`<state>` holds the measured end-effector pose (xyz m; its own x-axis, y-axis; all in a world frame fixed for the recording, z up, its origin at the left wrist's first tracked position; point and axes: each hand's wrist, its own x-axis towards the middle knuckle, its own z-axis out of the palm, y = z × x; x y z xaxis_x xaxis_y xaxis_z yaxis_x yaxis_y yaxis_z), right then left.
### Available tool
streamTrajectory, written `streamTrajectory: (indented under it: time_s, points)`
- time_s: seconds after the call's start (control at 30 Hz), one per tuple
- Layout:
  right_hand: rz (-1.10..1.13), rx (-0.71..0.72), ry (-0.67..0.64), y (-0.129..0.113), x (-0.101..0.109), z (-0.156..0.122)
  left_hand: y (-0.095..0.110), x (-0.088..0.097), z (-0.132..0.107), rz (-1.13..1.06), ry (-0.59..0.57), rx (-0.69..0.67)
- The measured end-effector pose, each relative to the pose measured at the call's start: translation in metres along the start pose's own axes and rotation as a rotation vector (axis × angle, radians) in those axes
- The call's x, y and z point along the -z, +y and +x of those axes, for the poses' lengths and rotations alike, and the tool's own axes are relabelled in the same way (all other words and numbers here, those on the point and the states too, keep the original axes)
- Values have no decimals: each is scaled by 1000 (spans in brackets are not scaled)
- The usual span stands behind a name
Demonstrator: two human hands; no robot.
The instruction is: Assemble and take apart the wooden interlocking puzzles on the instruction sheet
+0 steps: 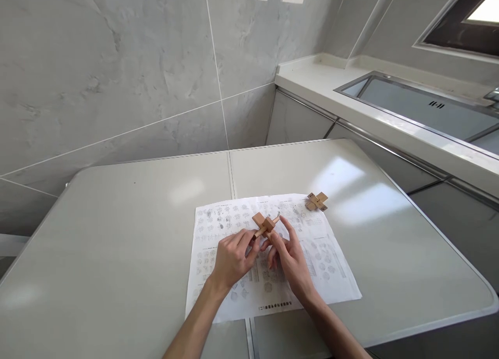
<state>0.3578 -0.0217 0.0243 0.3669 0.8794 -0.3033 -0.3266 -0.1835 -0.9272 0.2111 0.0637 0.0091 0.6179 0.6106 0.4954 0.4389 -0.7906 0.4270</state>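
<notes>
A small brown wooden interlocking puzzle (268,224), with pieces crossing one another, is held up between my two hands over a printed sheet. My left hand (236,255) pinches its near left end, thumb and fingers closed on it. From the right, my right hand (287,252) grips the lower right side with its thumb while the index finger reaches to the tip of a rod. My fingers hide part of the puzzle's underside. Beneath both hands lies the white instruction sheet (218,296), printed with rows of small diagrams.
A second wooden interlocking puzzle (317,201) rests at the sheet's far right corner. The pale folding table (128,255) has a seam across its middle. Behind it stands a grey tiled wall (156,62). At right is a counter (312,78) with a sink (421,101).
</notes>
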Motion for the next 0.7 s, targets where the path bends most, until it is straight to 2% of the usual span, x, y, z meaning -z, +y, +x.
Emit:
streamTrajectory:
  time_s: [0.27,0.5,0.7]
  points:
    - [23,-25,13,-1,3,2,-1,2,-1,-61,33,61]
    - [60,-137,-227,-5,3,3,-3,2,-3,-108,53,91]
    - [203,-146,-231,-4,5,3,-4,0,-4,-140,32,124]
